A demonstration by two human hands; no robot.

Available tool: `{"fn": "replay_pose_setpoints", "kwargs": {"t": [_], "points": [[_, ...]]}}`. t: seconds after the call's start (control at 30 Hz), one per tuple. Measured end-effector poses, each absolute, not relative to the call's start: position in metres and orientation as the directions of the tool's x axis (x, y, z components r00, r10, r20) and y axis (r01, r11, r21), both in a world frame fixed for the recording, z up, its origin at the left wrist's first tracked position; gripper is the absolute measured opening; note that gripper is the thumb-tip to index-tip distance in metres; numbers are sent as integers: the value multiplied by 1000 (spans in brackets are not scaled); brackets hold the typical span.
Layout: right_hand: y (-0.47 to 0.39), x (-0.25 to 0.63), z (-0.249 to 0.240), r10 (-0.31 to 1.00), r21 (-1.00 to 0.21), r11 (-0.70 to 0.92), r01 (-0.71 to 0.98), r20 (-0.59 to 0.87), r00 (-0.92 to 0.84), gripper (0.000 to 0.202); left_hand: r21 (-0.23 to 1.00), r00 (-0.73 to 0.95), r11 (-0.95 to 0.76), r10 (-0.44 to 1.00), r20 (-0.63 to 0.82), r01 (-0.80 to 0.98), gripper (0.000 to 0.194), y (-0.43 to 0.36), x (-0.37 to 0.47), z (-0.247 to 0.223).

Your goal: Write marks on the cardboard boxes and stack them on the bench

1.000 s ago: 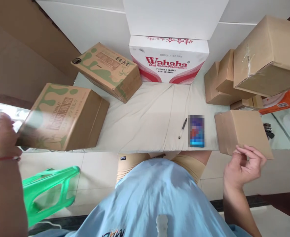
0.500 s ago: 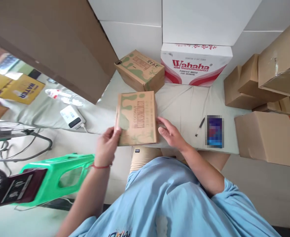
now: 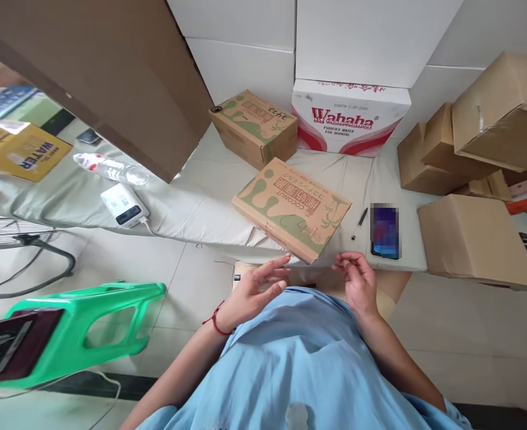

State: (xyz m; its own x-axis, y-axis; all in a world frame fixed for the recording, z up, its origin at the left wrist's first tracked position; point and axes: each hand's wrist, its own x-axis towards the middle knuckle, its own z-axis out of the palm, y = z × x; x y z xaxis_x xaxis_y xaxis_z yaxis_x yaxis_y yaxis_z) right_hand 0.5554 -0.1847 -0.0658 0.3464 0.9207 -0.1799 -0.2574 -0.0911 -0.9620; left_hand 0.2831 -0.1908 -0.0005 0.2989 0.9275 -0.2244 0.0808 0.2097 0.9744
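A flat brown coconut carton with green print lies turned at a slant on the cloth-covered table, its near corner at the front edge. Just below that corner is my left hand, open with the fingers stretched out and nothing in it. My right hand hovers off the table edge, right of the carton's corner. Its fingers are loosely bent, and no object shows in them. Neither hand appears to touch the carton. A black pen and a phone with a blurred screen lie right of the carton.
Behind stand another coconut carton and a white-and-red Wahaha box. Plain cardboard boxes are piled at right. On the left lie a power bank and a plastic bottle. A green stool stands below.
The carton was upright between both hands; now it lies rotated on the table, farther right. Both hands have let go and drawn back towards the body.
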Motion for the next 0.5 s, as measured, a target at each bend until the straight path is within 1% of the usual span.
{"fn": "replay_pose_setpoints", "kwargs": {"t": [0.03,0.07,0.13,0.17,0.2,0.27,0.33,0.37,0.43,0.5], "points": [[-190,554,-66,929,-964,-117,-240,-191,317,20,977,289,188,934,-210,103,53,-190,282,-4],[-194,554,-67,934,-965,-133,-225,-198,296,20,978,220,171,956,-194,118,49,-187,279,-8],[-199,554,-66,944,-972,-132,-192,-183,276,20,979,-29,165,986,-162,121,36,-175,265,-19],[-200,555,-66,950,-978,-123,-168,-165,266,20,980,-179,167,973,-146,109,30,-166,257,-25],[-200,556,-65,957,-983,-113,-142,-147,250,20,982,-283,156,951,-122,102,28,-155,247,-30],[-202,556,-61,973,-991,-100,-85,-115,199,23,988,-400,121,914,-73,96,37,-130,231,-38],[-203,554,-55,984,-996,-85,-22,-88,156,28,993,-418,91,907,-50,80,47,-105,223,-44],[-204,552,-52,987,-997,-74,6,-72,144,31,994,-398,83,916,-50,65,48,-94,222,-46],[-203,546,-46,992,-998,-44,36,-40,118,40,997,-321,78,945,-65,27,47,-78,226,-49],[-201,540,-45,997,-1000,-18,23,-17,73,50,997,-245,78,966,-77,-4,46,-75,235,-52]]}}
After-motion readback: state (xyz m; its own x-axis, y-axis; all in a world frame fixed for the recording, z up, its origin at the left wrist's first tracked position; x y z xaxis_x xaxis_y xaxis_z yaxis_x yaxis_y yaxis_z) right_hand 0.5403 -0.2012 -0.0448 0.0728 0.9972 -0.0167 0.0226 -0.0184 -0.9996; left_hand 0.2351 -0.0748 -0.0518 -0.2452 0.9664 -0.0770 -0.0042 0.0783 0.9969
